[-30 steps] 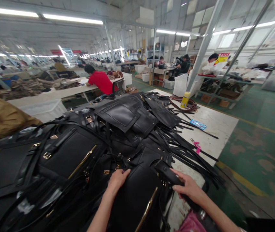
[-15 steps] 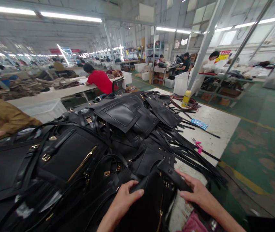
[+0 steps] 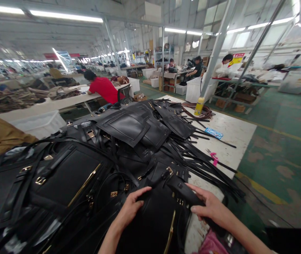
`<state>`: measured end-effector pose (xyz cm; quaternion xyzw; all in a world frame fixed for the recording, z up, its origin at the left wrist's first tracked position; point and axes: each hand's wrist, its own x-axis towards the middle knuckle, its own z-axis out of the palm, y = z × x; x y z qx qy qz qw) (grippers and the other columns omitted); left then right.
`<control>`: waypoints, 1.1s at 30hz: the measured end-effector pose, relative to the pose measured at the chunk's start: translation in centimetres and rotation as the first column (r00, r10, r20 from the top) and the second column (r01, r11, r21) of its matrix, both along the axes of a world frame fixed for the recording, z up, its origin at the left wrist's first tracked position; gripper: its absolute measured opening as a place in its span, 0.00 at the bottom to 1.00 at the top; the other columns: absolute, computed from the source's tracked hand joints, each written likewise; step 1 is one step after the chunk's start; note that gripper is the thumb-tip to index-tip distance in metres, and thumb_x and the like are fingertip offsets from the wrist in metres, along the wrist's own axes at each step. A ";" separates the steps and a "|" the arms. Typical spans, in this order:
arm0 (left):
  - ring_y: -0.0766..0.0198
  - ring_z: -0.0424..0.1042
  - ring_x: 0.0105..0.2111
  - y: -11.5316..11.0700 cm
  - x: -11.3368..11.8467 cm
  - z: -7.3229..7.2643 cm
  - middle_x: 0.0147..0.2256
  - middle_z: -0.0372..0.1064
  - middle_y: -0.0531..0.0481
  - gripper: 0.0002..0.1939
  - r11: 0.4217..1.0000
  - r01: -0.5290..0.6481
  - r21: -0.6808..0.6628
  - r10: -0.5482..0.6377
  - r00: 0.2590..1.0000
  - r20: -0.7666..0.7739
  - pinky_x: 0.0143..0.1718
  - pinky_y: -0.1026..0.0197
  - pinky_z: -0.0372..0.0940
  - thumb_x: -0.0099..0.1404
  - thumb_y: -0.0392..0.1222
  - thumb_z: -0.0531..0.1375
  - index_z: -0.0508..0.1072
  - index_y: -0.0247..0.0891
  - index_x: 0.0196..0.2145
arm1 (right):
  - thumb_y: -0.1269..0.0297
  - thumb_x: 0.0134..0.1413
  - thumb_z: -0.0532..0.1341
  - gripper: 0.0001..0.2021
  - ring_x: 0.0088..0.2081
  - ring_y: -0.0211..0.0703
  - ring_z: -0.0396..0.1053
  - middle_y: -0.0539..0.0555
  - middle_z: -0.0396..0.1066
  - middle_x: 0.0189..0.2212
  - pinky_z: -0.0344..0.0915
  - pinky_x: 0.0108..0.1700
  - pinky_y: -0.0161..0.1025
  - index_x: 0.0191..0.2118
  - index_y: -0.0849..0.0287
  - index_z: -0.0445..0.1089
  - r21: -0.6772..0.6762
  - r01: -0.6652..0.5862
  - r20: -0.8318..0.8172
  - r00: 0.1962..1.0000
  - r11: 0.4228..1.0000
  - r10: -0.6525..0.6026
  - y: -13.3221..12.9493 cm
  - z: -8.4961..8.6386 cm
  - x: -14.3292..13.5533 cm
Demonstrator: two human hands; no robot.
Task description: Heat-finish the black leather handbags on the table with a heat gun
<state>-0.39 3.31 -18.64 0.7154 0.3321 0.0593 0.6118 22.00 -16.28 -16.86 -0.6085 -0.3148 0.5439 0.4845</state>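
A black bag [image 3: 150, 215] with gold zips and buckles lies before me at the near edge of the pile. My left hand [image 3: 130, 206] rests against its left side, index finger stretched out and thumb apart. My right hand [image 3: 208, 203] is closed round a wide black strap [image 3: 183, 190] at the bag's right side, thumb on the near side and fingers on the far side. A gold buckle [image 3: 169, 171] shows at the bag's upper end. The bag's lower part runs out of view.
More black bags [image 3: 71, 176] are heaped to the left, with flat black leather panels [image 3: 126, 125] behind. Loose straps [image 3: 206, 169] spread over the white table [image 3: 237, 130], near pink-handled snippers [image 3: 214, 158] and a yellow bottle [image 3: 199, 106]. A co-worker's sleeve [image 3: 2, 132] is at far left.
My left hand has moved slightly up and left along the bag, its index finger straighter. The bag's upper end has shifted, showing a gold buckle. My right hand keeps its hold; the view has turned slightly right.
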 end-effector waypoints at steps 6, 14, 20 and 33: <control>0.64 0.65 0.40 -0.1 -0.6 -2.1 0.41 0.66 0.52 0.27 0.999 -0.045 -0.014 0.045 0.998 0.037 0.41 0.62 0.60 0.45 0.28 0.47 0.62 0.40 0.45 | 0.67 0.41 0.61 0.33 0.18 0.32 0.61 0.51 0.69 0.33 0.58 0.18 0.29 0.56 0.56 0.51 0.034 -0.027 -0.021 0.999 0.999 0.027 1.4 0.0 -1.0; 0.62 0.65 0.42 2.5 1.8 -2.0 0.49 0.61 0.47 0.35 0.952 -0.030 -0.303 0.024 0.999 -0.026 0.40 0.63 0.60 0.47 0.34 0.56 0.54 0.41 0.54 | 0.65 0.39 0.64 0.33 0.47 0.51 0.62 0.56 0.66 0.46 0.56 0.52 0.46 0.54 0.60 0.56 0.167 -0.096 -0.092 0.989 0.981 0.112 2.9 2.5 -3.2; 0.63 0.68 0.33 3.1 4.5 -3.6 0.35 0.70 0.50 0.27 0.959 -0.042 -0.282 0.041 0.999 -0.011 0.36 0.62 0.61 0.43 0.31 0.54 0.65 0.36 0.46 | 0.62 0.39 0.64 0.35 0.44 0.51 0.64 0.57 0.66 0.44 0.60 0.48 0.44 0.55 0.60 0.53 0.089 0.006 -0.030 1.000 0.996 -0.003 1.6 1.5 -1.6; 0.66 0.65 0.31 1.1 2.7 -3.8 0.28 0.66 0.55 0.08 0.977 -0.127 -0.173 0.148 0.982 0.116 0.32 0.66 0.58 0.48 0.36 0.55 0.65 0.37 0.29 | 0.66 0.41 0.61 0.33 0.16 0.30 0.60 0.51 0.69 0.32 0.58 0.16 0.28 0.55 0.56 0.52 -0.028 -0.071 -0.028 0.997 0.997 0.070 3.1 0.2 -1.3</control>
